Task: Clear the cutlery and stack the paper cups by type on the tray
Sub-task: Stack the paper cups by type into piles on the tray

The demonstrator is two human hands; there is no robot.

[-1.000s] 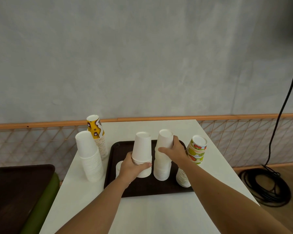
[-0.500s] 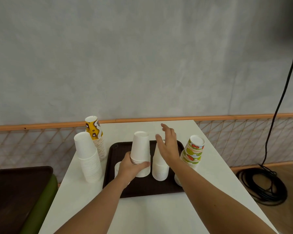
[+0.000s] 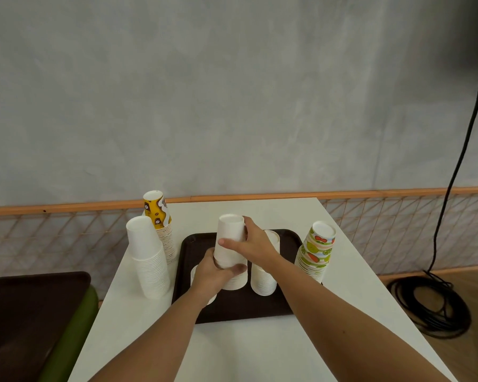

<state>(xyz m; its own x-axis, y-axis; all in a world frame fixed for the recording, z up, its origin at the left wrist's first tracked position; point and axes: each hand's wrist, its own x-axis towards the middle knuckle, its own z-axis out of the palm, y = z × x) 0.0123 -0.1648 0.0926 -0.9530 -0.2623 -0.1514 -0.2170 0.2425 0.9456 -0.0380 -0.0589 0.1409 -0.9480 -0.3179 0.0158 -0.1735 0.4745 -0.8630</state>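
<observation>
A dark brown tray [image 3: 284, 304] lies on the white table [image 3: 260, 351]. On it stands a stack of upturned white cups [image 3: 231, 235]. My left hand [image 3: 214, 274] grips this stack low down, and my right hand [image 3: 253, 245] holds its top cup from the right. A second white stack [image 3: 264, 279] stands just right of it on the tray, partly hidden by my right wrist. Another white cup [image 3: 195, 274] shows behind my left hand. No cutlery is visible.
A tall white stack [image 3: 149, 260] and a yellow-patterned stack [image 3: 159, 219] stand on the table left of the tray. A fruit-patterned stack [image 3: 316, 249] leans at the tray's right edge. A second brown tray [image 3: 25, 312] sits lower left; a coiled black cable [image 3: 431, 307] lies on the floor.
My right hand let go of the right-hand white stack, lifted open, then moved left onto the top cup of the stack that my left hand holds.
</observation>
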